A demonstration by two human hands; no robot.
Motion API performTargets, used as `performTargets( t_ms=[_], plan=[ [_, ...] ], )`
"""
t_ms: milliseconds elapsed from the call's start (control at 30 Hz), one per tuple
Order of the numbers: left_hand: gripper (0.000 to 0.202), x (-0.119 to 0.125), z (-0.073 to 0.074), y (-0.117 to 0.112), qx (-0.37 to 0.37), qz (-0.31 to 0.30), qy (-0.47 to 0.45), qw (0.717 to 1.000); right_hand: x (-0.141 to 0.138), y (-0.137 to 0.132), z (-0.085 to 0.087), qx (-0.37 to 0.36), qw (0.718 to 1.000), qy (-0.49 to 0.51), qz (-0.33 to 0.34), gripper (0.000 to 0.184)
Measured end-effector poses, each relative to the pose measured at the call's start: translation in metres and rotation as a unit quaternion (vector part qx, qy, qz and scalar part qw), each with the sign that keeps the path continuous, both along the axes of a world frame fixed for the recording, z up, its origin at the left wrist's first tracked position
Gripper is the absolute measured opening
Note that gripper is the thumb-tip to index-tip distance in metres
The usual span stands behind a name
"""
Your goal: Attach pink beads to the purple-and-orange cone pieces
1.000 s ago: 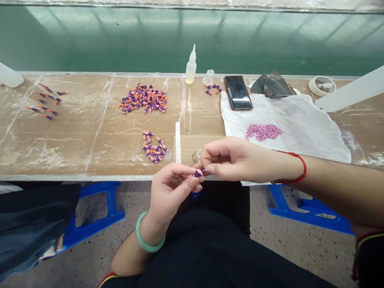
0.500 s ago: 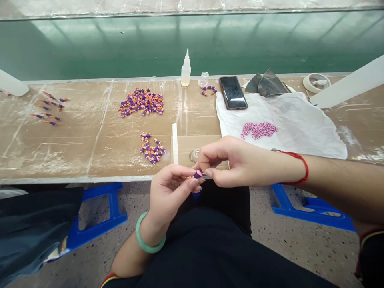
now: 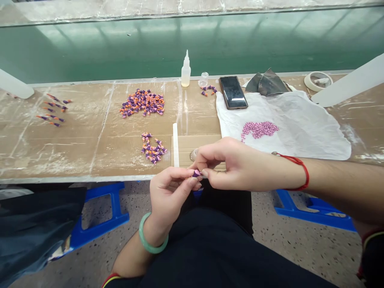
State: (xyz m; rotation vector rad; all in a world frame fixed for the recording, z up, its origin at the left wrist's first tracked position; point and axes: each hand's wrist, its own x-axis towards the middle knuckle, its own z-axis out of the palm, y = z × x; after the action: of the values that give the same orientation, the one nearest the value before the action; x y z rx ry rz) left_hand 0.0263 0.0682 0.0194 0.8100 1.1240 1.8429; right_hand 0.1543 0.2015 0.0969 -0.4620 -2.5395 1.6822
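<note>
Pinching small purple piece (image 3: 196, 173) between thumb and forefinger, your left hand (image 3: 171, 192) closed tight; your right hand (image 3: 237, 164) fingertips nipped same piece, below table edge (image 3: 75, 178).

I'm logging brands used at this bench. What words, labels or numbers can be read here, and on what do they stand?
No text can be read in this picture.
The squeeze bottle: no label shows.
The phone: screen dark, no brand shows.
The tape roll: too small to tell any print.
The purple piece pinched between left hand and right hand: no marking shows.
</note>
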Motion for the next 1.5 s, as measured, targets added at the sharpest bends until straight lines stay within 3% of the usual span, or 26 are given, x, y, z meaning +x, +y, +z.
performTargets(
  t_ms=[600,733,833,933,1033,1100,1167,1233,1333,1500],
  plan=[
    [0.016,0.002,0.0,0.007,-0.041,0.014,0.023,0.999,0.003,0.004,-0.011,0.049,0.999,0.017,-0.014,0.012],
    [0.02,-0.008,0.002,0.009,-0.09,0.005,0.065,0.994,0.013,0.017,-0.009,0.104,0.99,0.028,-0.09,0.017],
    [0.012,-0.032,0.001,0.01,-0.147,0.004,0.163,0.976,0.025,0.029,-0.012,0.112,0.978,0.028,-0.173,0.022],
    [0.009,-0.065,-0.002,0.016,-0.195,-0.005,0.287,0.938,0.034,0.039,-0.021,0.109,0.975,-0.002,-0.194,0.029],
    [0.017,-0.1,-0.005,0.028,-0.235,-0.002,0.363,0.902,0.039,0.044,-0.03,0.103,0.967,-0.024,-0.23,0.035],
    [0.022,-0.126,-0.006,0.042,-0.27,0.042,0.412,0.869,0.041,0.045,-0.031,0.097,0.962,-0.032,-0.252,0.036],
    [0.02,-0.155,-0.006,0.059,-0.319,0.135,0.469,0.813,0.044,0.046,-0.03,0.094,0.959,-0.036,-0.265,0.035],
    [0.02,-0.186,-0.007,0.079,-0.351,0.187,0.472,0.787,0.048,0.048,-0.03,0.095,0.956,-0.039,-0.274,0.034],
    [0.014,-0.223,-0.012,0.106,-0.4,0.22,0.467,0.758,0.054,0.049,-0.034,0.092,0.953,-0.032,-0.288,0.034],
    [0.014,-0.242,-0.023,0.134,-0.438,0.218,0.47,0.735,0.062,0.051,-0.046,0.091,0.95,-0.024,-0.296,0.035]
  ],
)
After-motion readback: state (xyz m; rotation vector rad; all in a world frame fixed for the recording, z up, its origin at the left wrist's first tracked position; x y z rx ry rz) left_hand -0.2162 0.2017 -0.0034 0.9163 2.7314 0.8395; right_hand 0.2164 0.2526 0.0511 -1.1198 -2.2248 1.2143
